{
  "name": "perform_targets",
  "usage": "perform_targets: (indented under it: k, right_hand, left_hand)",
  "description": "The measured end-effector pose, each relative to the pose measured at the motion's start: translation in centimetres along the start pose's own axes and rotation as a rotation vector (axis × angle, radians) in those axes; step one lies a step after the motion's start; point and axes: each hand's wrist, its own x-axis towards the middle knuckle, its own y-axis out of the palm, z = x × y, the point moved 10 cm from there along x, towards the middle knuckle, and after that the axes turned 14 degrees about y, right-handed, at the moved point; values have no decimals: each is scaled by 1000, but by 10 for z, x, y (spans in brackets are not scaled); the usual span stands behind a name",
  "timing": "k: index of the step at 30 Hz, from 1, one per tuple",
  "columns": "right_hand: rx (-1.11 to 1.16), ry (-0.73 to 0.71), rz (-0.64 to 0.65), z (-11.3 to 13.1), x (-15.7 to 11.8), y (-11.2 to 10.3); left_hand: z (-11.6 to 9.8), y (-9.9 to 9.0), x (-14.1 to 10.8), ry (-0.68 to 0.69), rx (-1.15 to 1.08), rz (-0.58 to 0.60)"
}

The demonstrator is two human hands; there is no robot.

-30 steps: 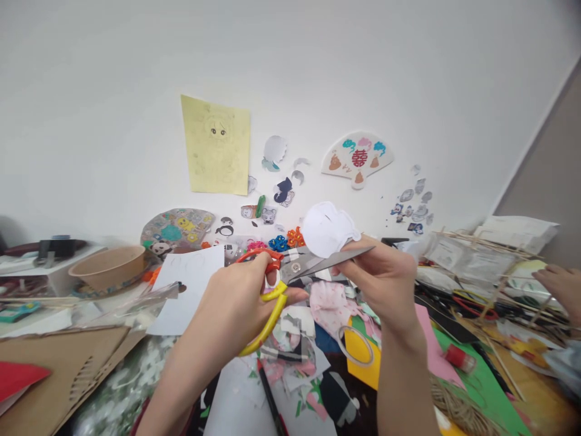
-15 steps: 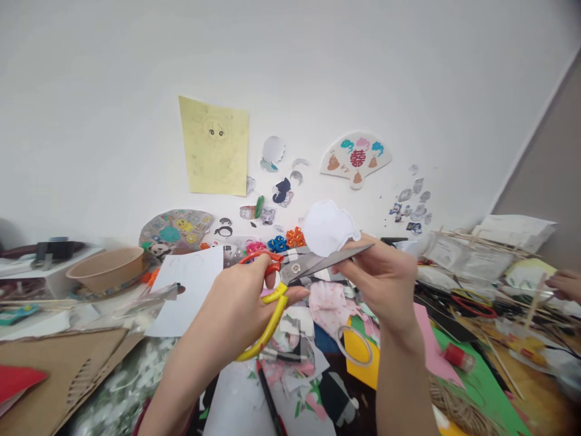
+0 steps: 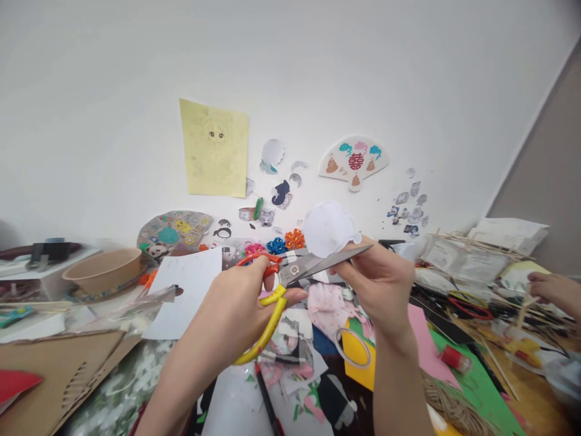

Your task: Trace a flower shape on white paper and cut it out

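Between the hands, white paper (image 3: 327,229) against the scissors (image 3: 295,270); left hand (image 3: 238,297) closed round the red-and-yellow handles (image 3: 271,327), right hand (image 3: 385,278) pinching the paper near its lower right edge. Change over the last second: small. Both grips the same; paper tilted slightly, and the short dark mark seen on its face a second ago no longer shows. Interpretation: piece being re-angled at the blades (image 3: 340,258), not re-gripped; blade opening cannot be told. Below the hands: pen (image 3: 267,399); tape ring (image 3: 339,351) beside the right forearm. Well right of the right hand, a co-worker's hand (image 3: 556,292) near a thin stick (image 3: 524,312), reaching farther in than half a second ago. Beyond the hands, on the wall (image 3: 408,79): yellow sheet (image 3: 215,160) with pencilled eyes; fan (image 3: 354,160) bearing a red 囍, the one character readable. Small dark print (image 3: 227,253) just past the left hand: illegible. No brand readable.
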Motion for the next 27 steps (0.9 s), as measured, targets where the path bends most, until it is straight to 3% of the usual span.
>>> perform_targets:
  k: [27]
  right_hand:
    - [65, -94, -167, 9, -6, 1]
  left_hand:
    - [-5, -8, 0, 26, -18, -69]
